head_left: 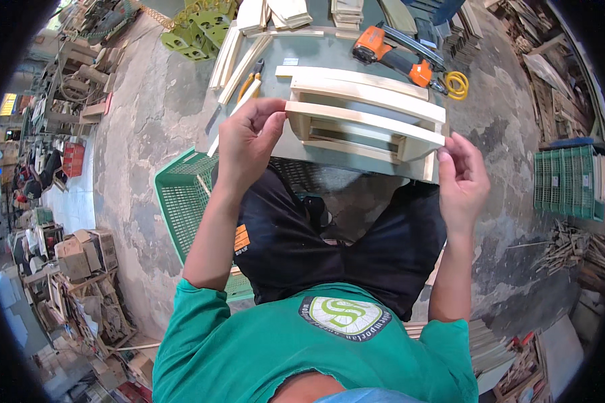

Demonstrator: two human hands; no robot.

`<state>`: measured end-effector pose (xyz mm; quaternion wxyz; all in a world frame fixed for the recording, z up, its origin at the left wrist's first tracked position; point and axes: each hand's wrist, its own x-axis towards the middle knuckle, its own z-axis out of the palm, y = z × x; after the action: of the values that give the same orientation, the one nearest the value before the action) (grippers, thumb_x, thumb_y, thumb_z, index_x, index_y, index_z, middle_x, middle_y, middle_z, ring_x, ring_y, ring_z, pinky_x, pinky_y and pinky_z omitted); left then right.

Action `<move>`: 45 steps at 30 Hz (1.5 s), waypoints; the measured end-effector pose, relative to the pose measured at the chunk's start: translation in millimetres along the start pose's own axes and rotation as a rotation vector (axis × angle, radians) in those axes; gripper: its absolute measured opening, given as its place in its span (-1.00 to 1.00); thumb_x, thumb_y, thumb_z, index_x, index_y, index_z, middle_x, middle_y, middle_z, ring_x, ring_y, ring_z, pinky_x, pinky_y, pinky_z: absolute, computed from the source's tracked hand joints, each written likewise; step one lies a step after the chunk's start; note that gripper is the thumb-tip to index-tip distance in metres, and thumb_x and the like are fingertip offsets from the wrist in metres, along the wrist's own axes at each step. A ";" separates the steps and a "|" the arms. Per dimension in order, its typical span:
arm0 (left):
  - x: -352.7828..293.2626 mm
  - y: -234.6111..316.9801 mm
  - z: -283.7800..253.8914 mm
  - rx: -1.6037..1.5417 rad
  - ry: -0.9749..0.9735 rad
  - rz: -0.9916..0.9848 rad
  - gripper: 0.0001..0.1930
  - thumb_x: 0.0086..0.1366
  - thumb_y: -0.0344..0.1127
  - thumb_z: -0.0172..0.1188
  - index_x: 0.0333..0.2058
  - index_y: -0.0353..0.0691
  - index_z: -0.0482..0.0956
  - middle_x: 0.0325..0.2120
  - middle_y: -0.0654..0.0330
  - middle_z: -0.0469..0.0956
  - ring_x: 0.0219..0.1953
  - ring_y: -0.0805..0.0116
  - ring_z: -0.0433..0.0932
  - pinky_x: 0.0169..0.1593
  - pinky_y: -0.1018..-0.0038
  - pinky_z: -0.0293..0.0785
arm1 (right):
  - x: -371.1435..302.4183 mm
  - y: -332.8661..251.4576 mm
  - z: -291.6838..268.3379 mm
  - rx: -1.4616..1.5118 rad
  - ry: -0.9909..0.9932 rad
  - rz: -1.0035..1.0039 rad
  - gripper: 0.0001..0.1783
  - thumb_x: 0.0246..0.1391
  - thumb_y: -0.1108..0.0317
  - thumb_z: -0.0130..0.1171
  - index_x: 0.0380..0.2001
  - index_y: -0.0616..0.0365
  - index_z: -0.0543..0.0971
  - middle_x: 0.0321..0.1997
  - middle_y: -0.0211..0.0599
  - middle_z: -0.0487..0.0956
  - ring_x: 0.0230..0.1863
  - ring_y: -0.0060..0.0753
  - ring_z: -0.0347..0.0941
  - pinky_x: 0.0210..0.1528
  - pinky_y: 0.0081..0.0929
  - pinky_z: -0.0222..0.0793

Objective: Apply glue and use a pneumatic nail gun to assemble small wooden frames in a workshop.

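Observation:
A small crate of pale wood slats (pixel 363 87) stands on the grey table in front of me. Along its near upper side runs one wooden slat (pixel 363 120). My left hand (pixel 249 138) pinches the slat's left end between thumb and fingers. At the right end, my right hand (pixel 462 171) has its thumb and fingertips closed on the slat by the crate's corner. Beyond the crate lies an orange and black nail gun (pixel 396 59) with a coiled yellow hose (pixel 456 85). Pliers with orange-yellow handles (pixel 251 84) rest left of the crate.
Loose wooden strips (pixel 245 67) lie on the table's left side, and stacked wood pieces (pixel 289 12) along its far edge. A green plastic basket (pixel 175 195) stands by my left leg. Another green crate (pixel 566 183) is at far right, near scrap wood (pixel 571 252). Green metal parts (pixel 198 30) sit far left.

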<state>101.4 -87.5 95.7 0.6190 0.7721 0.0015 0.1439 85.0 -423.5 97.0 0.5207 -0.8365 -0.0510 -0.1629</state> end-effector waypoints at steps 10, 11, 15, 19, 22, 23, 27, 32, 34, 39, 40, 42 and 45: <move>-0.8 0.2 7.8 -0.075 0.015 -0.182 -0.74 0.42 -0.32 0.32 -0.09 -0.43 0.72 -0.39 0.34 0.64 -0.34 0.67 0.48 -0.24 0.68 0.42 | -8.9 -6.5 4.4 0.464 0.129 0.309 -0.65 0.34 0.54 0.13 0.15 0.40 0.46 0.10 0.00 0.65 0.09 -0.33 0.61 0.22 -0.35 0.54; -0.6 1.3 8.4 -0.075 0.022 -0.196 -0.74 0.41 -0.32 0.33 -0.10 -0.44 0.72 -0.36 0.32 0.66 -0.32 0.65 0.49 -0.21 0.67 0.43 | -9.6 -4.8 3.6 0.525 0.126 0.329 -0.65 0.34 0.54 0.12 0.15 0.39 0.46 0.11 0.00 0.64 0.10 -0.32 0.61 0.22 -0.34 0.54; -0.7 0.7 5.5 -0.131 0.027 -0.286 -0.69 0.42 -0.28 0.32 -0.06 -0.47 0.67 -0.23 0.16 0.70 -0.20 0.52 0.60 -0.03 0.59 0.51 | -11.1 -5.4 4.9 0.589 0.129 0.345 -0.64 0.34 0.54 0.12 0.16 0.39 0.45 0.13 0.00 0.63 0.12 -0.30 0.60 0.24 -0.33 0.53; -0.9 -1.2 7.7 -0.105 0.067 -0.273 -0.74 0.38 -0.34 0.36 -0.12 -0.47 0.71 -0.22 0.18 0.70 -0.22 0.57 0.55 -0.06 0.61 0.47 | -13.1 -5.3 10.0 0.564 0.143 0.278 -0.63 0.31 0.57 0.13 0.16 0.39 0.44 0.14 0.01 0.62 0.13 -0.31 0.59 0.25 -0.37 0.51; -0.4 -1.6 5.5 -0.155 0.037 -0.275 -0.74 0.38 -0.34 0.37 -0.12 -0.48 0.71 -0.20 0.16 0.70 -0.20 0.54 0.57 -0.03 0.60 0.47 | -14.1 -6.0 10.4 0.562 0.145 0.284 -0.63 0.30 0.59 0.13 0.15 0.40 0.44 0.14 0.02 0.62 0.13 -0.31 0.59 0.26 -0.39 0.50; 0.0 -2.4 5.3 -0.175 0.038 -0.301 -0.74 0.37 -0.35 0.37 -0.12 -0.48 0.71 -0.18 0.14 0.70 -0.16 0.52 0.57 0.01 0.59 0.47 | -14.5 -6.4 10.3 0.559 0.152 0.286 -0.63 0.30 0.59 0.13 0.15 0.40 0.44 0.14 0.02 0.62 0.13 -0.31 0.59 0.26 -0.39 0.50; 0.0 -4.0 4.1 -0.202 0.039 -0.312 -0.76 0.37 -0.36 0.36 -0.13 -0.47 0.71 -0.16 0.13 0.70 -0.14 0.51 0.57 0.03 0.58 0.47 | -15.2 -7.4 12.6 0.569 0.151 0.285 -0.64 0.29 0.61 0.13 0.14 0.40 0.44 0.15 0.03 0.61 0.15 -0.31 0.58 0.27 -0.40 0.49; -0.2 -0.7 3.5 -0.246 0.031 -0.321 -0.75 0.38 -0.36 0.36 -0.09 -0.44 0.68 -0.17 0.13 0.69 -0.12 0.51 0.58 0.05 0.58 0.47 | -15.3 -3.0 12.5 0.581 0.153 0.279 -0.63 0.28 0.62 0.13 0.14 0.39 0.44 0.14 0.00 0.62 0.17 -0.31 0.57 0.29 -0.38 0.47; -0.8 9.1 10.4 -0.067 0.070 -0.250 -0.74 0.36 -0.35 0.36 -0.08 -0.41 0.66 -0.17 0.11 0.69 -0.10 0.46 0.60 0.06 0.54 0.48 | -13.3 0.3 10.2 0.552 0.149 0.258 -0.61 0.27 0.62 0.14 0.16 0.38 0.44 0.11 -0.06 0.63 0.18 -0.30 0.57 0.30 -0.40 0.44; 10.9 41.1 30.1 0.508 -0.016 0.497 -0.70 0.21 -0.39 0.43 -0.10 -0.30 0.61 -0.04 -0.02 0.63 0.04 0.05 0.63 0.13 0.24 0.53 | -6.0 15.6 1.9 0.305 0.150 0.136 -0.66 0.22 0.57 0.23 0.07 0.31 0.55 0.04 -0.14 0.66 0.08 -0.36 0.62 0.18 -0.43 0.51; 14.3 56.3 42.1 0.498 -0.025 0.498 -0.70 0.21 -0.39 0.43 -0.10 -0.30 0.61 -0.04 -0.02 0.63 0.04 0.05 0.63 0.13 0.24 0.53 | -3.7 15.1 -3.3 0.192 0.120 0.108 -0.68 0.20 0.55 0.26 0.03 0.28 0.59 0.02 -0.15 0.67 0.04 -0.38 0.63 0.14 -0.43 0.54; 15.7 78.8 63.6 0.582 -0.327 0.507 -0.67 0.14 -0.36 0.44 -0.13 -0.25 0.60 0.04 0.03 0.59 0.09 -0.01 0.60 0.23 0.13 0.47 | 4.5 12.7 -6.8 0.117 0.122 0.019 -0.71 0.13 0.54 0.32 -0.05 0.23 0.64 -0.03 -0.16 0.69 -0.04 -0.38 0.66 0.05 -0.44 0.57; 30.5 83.4 93.8 0.686 -0.563 0.658 -0.66 0.17 -0.32 0.44 -0.08 -0.15 0.58 0.16 0.05 0.54 0.21 -0.01 0.53 0.38 0.02 0.32 | 13.9 8.9 -11.9 -0.109 0.039 -0.246 -0.71 0.04 0.54 0.37 -0.12 0.22 0.67 -0.08 -0.13 0.69 -0.11 -0.24 0.68 -0.04 -0.43 0.58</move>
<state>137.0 -191.2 164.1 0.2310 0.8978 -0.3588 0.1093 97.7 -439.3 98.8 0.4513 -0.8478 -0.1340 -0.2443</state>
